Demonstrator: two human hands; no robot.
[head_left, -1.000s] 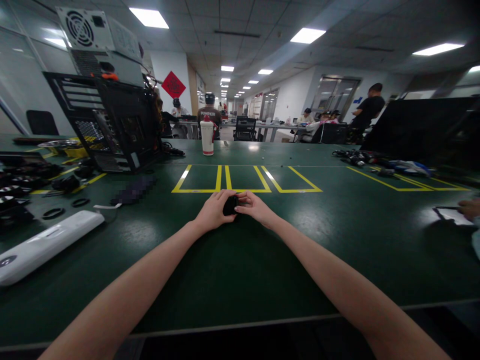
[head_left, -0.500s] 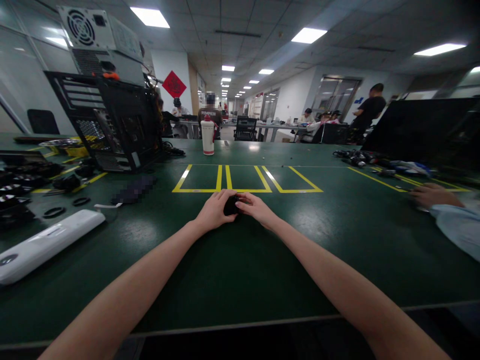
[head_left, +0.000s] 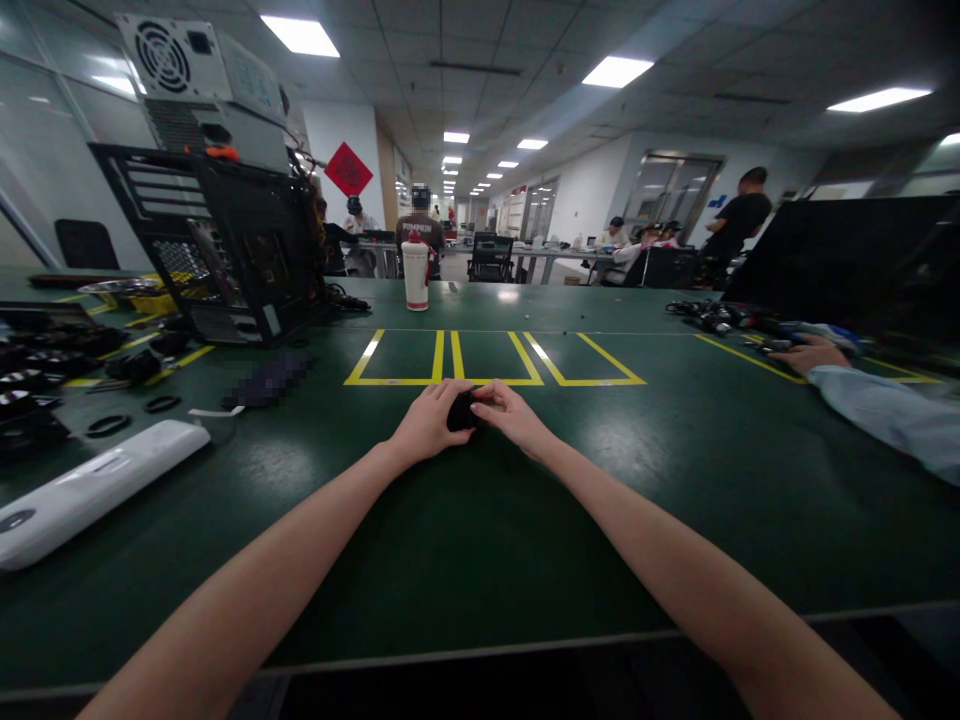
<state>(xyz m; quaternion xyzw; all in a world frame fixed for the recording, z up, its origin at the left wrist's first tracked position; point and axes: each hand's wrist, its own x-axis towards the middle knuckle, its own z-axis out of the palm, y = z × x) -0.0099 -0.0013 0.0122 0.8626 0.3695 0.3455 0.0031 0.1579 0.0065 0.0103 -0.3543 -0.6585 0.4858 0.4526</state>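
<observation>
Left hand (head_left: 427,422): bare, slim fingers (head_left: 441,388), rounded back. Right hand (head_left: 517,415): bare, similar slender build. Left forearm (head_left: 300,555): uncovered along its whole visible length; smooth outline, narrow at the left wrist (head_left: 391,455), broadening steadily toward the lower edge of view, where it is cut off. Right forearm (head_left: 649,545): likewise uncovered, same taper from the right wrist (head_left: 551,448), contour fuller near the bottom. Fingernail detail: too small to read.

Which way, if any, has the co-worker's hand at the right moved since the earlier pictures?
Yes: against the right-hand yellow tape, the co-worker's hand has moved farther from the camera and toward the picture's left.
</observation>
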